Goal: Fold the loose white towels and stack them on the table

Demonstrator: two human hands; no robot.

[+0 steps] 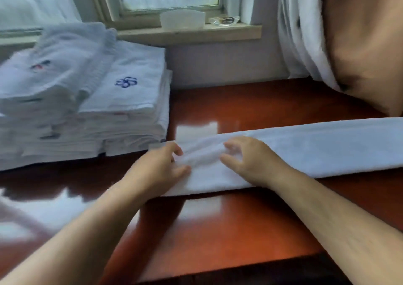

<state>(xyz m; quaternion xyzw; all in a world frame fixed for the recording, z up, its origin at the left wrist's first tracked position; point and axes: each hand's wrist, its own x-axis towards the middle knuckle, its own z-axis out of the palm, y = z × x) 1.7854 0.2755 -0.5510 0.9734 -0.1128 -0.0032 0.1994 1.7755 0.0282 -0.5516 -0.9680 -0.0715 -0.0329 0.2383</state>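
A long white towel (316, 149), folded into a narrow strip, is laid across the glossy red-brown counter (239, 219). It runs from the centre of the frame out past the right edge.

The left end of the strip is held by the left hand (159, 169). Its fingers (177, 150) are curled over the cloth from above and the thumb is closed in from below, so that the end is pinched between them.

The right hand (253, 160) is set on top of the towel just to the right of the left hand. Its fingers (231, 146) are spread and only lightly bent, resting on the cloth rather than closed round it. Soft creases are seen in the towel between the two hands.

At the left of the frame, stacks of folded white towels (122, 110) are piled on the counter, close to the strip's left end. A blue embroidered emblem (126, 82) is shown on the top towel of the nearer pile. The pile further left is blurred.

Behind, at the top centre, a window sill (189, 33) is seen, on which a white container (183, 20) and a clear glass object (224, 20) are placed side by side. At the upper right, a white curtain (298, 34) and a tan curtain (366, 45) are hung down to the counter's far corner.
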